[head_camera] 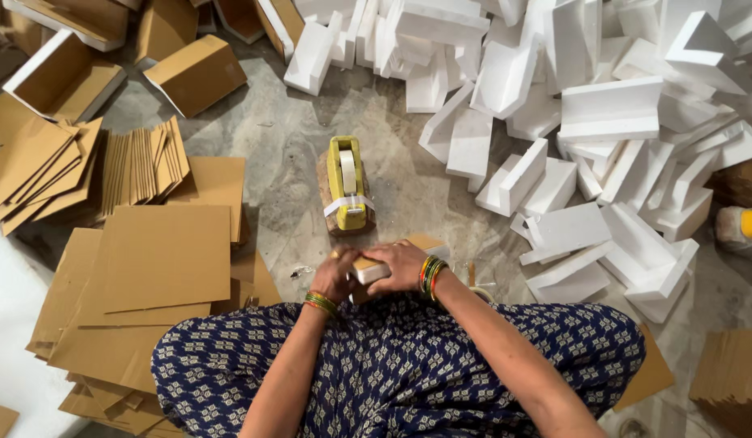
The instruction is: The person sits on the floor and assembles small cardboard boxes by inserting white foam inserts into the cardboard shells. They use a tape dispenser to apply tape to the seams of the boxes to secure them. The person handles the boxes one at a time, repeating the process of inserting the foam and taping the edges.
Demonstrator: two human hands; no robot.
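Note:
Both my hands rest on a small cardboard-wrapped white block [370,268] on the floor just in front of my knees. My left hand [337,273] grips its left end, fingers curled around it. My right hand [398,264] lies across its top and right side. Bangles circle both wrists. Just beyond the block stands a yellow tape dispenser [347,182] with a roll of clear tape, mounted on a brown wooden base.
Flat cardboard sheets [161,255] lie stacked at the left, with upright cardboard strips [142,165] and folded cardboard boxes [196,75] beyond. A large heap of white foam pieces [611,113] fills the right and back. Grey stone floor [270,138] lies between.

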